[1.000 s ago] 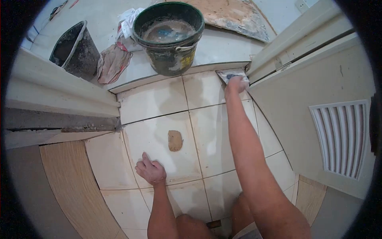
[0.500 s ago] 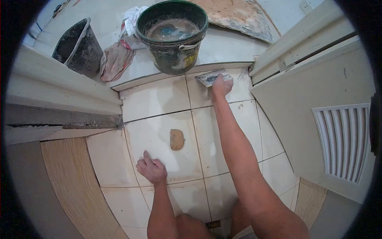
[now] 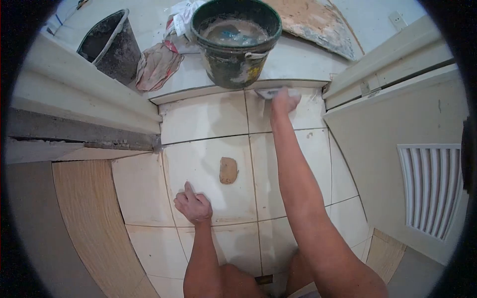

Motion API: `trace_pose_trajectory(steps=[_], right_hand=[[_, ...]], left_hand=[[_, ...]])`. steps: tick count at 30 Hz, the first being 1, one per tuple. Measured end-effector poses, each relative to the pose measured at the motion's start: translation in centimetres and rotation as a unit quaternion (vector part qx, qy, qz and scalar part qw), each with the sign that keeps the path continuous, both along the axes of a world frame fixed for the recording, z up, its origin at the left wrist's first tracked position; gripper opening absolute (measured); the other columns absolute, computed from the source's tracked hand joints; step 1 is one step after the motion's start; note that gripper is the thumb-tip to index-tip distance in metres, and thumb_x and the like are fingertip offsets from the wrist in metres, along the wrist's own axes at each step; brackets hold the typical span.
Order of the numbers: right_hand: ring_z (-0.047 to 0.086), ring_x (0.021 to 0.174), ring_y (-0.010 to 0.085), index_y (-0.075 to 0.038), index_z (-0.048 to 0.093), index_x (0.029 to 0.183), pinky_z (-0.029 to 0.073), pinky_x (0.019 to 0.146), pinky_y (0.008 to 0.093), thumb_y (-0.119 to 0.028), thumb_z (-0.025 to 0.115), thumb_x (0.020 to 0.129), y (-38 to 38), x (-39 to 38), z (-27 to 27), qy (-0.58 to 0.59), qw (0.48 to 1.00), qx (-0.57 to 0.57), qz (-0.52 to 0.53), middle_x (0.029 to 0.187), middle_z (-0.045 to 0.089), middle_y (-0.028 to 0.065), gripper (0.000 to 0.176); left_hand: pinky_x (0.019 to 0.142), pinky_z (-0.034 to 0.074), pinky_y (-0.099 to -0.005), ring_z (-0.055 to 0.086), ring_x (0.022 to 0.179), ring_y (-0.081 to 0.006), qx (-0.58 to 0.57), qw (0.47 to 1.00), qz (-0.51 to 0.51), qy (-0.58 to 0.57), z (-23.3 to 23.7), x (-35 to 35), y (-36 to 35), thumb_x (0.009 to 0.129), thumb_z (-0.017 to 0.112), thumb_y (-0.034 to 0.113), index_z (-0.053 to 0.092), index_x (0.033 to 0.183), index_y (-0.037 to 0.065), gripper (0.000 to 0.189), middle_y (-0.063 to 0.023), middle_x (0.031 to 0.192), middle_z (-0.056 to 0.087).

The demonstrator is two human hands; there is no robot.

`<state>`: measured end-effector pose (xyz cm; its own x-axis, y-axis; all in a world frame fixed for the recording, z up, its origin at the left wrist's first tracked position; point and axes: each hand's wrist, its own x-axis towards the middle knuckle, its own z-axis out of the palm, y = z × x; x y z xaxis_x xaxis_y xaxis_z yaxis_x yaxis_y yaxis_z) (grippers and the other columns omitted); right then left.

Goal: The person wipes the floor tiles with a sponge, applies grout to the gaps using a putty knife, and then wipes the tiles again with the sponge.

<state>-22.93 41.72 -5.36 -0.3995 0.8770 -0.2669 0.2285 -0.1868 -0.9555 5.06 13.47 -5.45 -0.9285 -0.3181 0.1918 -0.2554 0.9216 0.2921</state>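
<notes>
My right hand [image 3: 285, 102] is closed around a flat-bladed scraper [image 3: 267, 93], held low over the white floor tiles [image 3: 198, 116] by the raised step. The hand hides the scraper's grip, and its blade is smeared grey-white. Farther back toward me, my left hand [image 3: 194, 204] rests on a tile with its index finger stretched forward and the other fingers bent; nothing shows in it. A brown, rounded block [image 3: 228, 171], perhaps a sponge, lies on the same tile, ahead and to the right of that hand.
A dark green bucket [image 3: 236, 67] holding murky water stands at the step edge [image 3: 208, 93]. A black bucket [image 3: 112, 49], a dirty cloth [image 3: 159, 67] and a stained board [image 3: 318, 25] lie beyond. A vented door [image 3: 387, 114] stands at right, a door frame [image 3: 84, 94] at left.
The view has shifted slightly, so the scene sits a little farther right. My right hand has turned the scraper, whose blade now appears narrower. My left hand stays on its tile.
</notes>
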Motion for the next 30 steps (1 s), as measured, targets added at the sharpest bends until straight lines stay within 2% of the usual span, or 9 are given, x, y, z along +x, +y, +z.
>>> trace_pose_trajectory(steps=[2,8,11,17,20,22,25,28,30], right_hand=[[0.06,0.105,0.0403,0.005,0.049,0.12,0.047,0.094,0.0446,-0.019,0.061,0.082,0.6,0.3,-1.4,0.003,0.995,0.1,-0.026,0.118,0.059,0.0279,0.046],[0.062,0.101,0.0404,0.006,0.048,0.117,0.049,0.09,0.0453,-0.015,0.057,0.082,-2.2,0.3,0.7,-0.036,0.995,0.001,-0.091,0.115,0.06,0.0272,0.042],[0.062,0.098,0.0417,0.007,0.048,0.115,0.049,0.088,0.0463,-0.015,0.056,0.082,-2.5,0.4,0.7,0.076,0.995,-0.006,-0.061,0.112,0.061,0.0281,0.04],[0.061,0.097,0.0441,0.005,0.049,0.111,0.049,0.087,0.0484,-0.016,0.058,0.079,-3.1,0.4,1.3,-0.064,0.991,0.038,-0.112,0.106,0.061,0.029,0.039],[0.062,0.097,0.0448,0.005,0.048,0.113,0.049,0.085,0.0488,-0.017,0.059,0.078,-2.9,1.0,1.5,-0.109,0.99,0.04,-0.082,0.105,0.061,0.0299,0.043],[0.063,0.096,0.0439,0.003,0.047,0.118,0.049,0.085,0.048,-0.016,0.059,0.077,-3.1,-0.2,2.2,0.032,0.999,0.031,-0.031,0.106,0.062,0.0303,0.047],[0.064,0.095,0.042,0.002,0.046,0.12,0.049,0.084,0.0462,-0.013,0.058,0.076,-1.7,-4.5,2.2,-0.164,0.985,0.049,-0.014,0.105,0.063,0.0292,0.048],[0.064,0.095,0.0418,0.002,0.045,0.119,0.048,0.084,0.0446,-0.014,0.057,0.077,-1.9,-2.0,1.8,-0.047,0.992,0.115,0.008,0.101,0.065,0.0283,0.047],[0.064,0.096,0.0418,0.005,0.044,0.124,0.048,0.087,0.0436,-0.015,0.056,0.081,-1.3,1.3,1.8,-0.117,0.978,0.159,0.06,0.101,0.065,0.0284,0.049]], left_hand=[[0.082,0.038,-0.0482,0.046,0.087,-0.0337,-0.024,1.0,-0.011,0.003,-0.4,0.0,0.0,0.076,0.052,0.011,0.058,0.122,0.0,0.048,-0.0156,0.09,0.049],[0.083,0.038,-0.0484,0.046,0.086,-0.0335,-0.003,1.0,-0.006,0.005,-0.3,0.0,0.1,0.076,0.052,0.011,0.058,0.123,0.0,0.048,-0.015,0.09,0.048],[0.083,0.038,-0.0488,0.046,0.085,-0.0334,-0.008,1.0,-0.012,0.002,-0.6,0.1,0.0,0.075,0.053,0.01,0.058,0.122,-0.001,0.048,-0.015,0.09,0.048],[0.082,0.037,-0.0496,0.046,0.087,-0.034,-0.007,1.0,-0.009,0.006,-0.3,0.0,0.1,0.075,0.053,0.01,0.057,0.123,0.001,0.049,-0.0155,0.091,0.048],[0.082,0.038,-0.0497,0.047,0.088,-0.0347,0.0,1.0,-0.004,0.003,0.0,0.0,0.2,0.075,0.054,0.01,0.057,0.123,0.001,0.05,-0.0162,0.091,0.048],[0.082,0.038,-0.0497,0.047,0.088,-0.0351,-0.012,1.0,0.0,0.006,-0.4,-0.2,0.1,0.075,0.053,0.011,0.057,0.123,0.001,0.05,-0.0164,0.091,0.048],[0.082,0.038,-0.0497,0.047,0.088,-0.0357,-0.016,1.0,-0.005,-0.005,-0.3,0.4,-0.3,0.075,0.053,0.012,0.057,0.123,0.001,0.05,-0.0167,0.091,0.049],[0.082,0.038,-0.0498,0.047,0.088,-0.0357,-0.007,1.0,-0.009,-0.008,0.1,0.3,0.1,0.075,0.053,0.013,0.057,0.123,0.002,0.05,-0.0166,0.092,0.049],[0.082,0.038,-0.05,0.047,0.088,-0.0354,-0.011,1.0,-0.001,-0.008,0.1,-0.1,0.1,0.075,0.053,0.014,0.057,0.123,0.002,0.05,-0.0164,0.092,0.049]])
